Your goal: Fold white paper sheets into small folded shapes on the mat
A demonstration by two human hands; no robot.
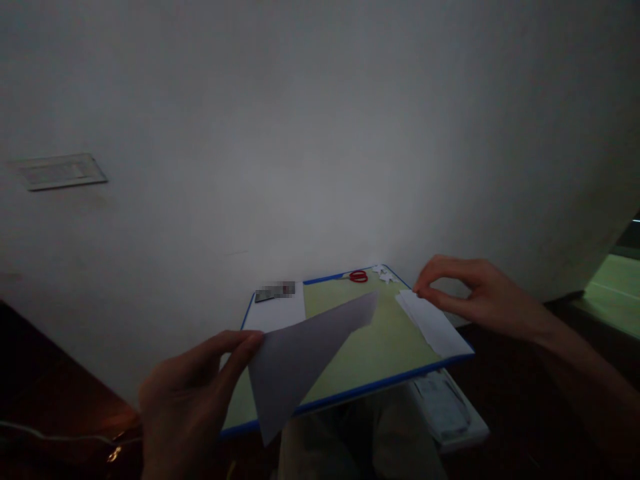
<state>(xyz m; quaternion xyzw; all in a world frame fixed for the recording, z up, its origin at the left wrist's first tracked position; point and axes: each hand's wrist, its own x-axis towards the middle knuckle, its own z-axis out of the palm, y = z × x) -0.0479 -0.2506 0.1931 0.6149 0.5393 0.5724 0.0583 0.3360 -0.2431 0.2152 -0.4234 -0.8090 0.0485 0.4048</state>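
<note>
My left hand [193,383] pinches the upper left corner of a sheet of paper [305,353] between thumb and fingers. This sheet is raised over the near left part of the board and tilts, with a slanting lower edge. My right hand [463,293] is closed at the thumb and forefinger, on the far corner of white paper [443,328] at the board's right side. More than one layer of paper shows there. Red-handled scissors [358,276] lie at the board's far edge, beside small white paper cutouts [386,274].
The yellowish board [370,353] with a blue rim stands against a grey wall [320,133]. Another white sheet [277,313] lies at its far left, under a dark, partly blurred flat object [267,295]. Below right is a white box-like thing [447,410]. My legs [350,440] are beneath.
</note>
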